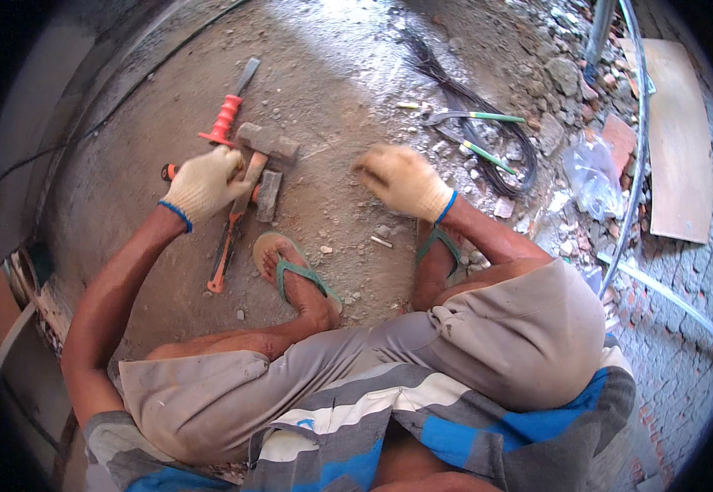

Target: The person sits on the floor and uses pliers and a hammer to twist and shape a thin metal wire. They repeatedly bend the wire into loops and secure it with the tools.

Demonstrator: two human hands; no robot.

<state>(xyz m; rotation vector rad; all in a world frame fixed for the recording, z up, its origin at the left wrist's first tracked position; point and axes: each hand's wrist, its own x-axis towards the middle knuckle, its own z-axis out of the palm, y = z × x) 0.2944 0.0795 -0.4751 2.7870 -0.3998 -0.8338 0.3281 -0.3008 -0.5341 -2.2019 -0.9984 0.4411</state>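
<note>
Head view: left hand at a hammer; right hand above dirt; cannot tell whether fingers clamp.

Right of centre: coil of thin dark wire, with green-handled pincers lying partly across it. Farther right, amid rubble: clear plastic bag, just beside a flat reddish brick piece. Beyond: long grey hose, passing along a pale board. Upper left: dark cable.

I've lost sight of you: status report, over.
Left hand at crossed hammers, grip unclear. Right hand, no tool visible. Chisel close beside hammers. Pincers, dark wire off right.
</note>
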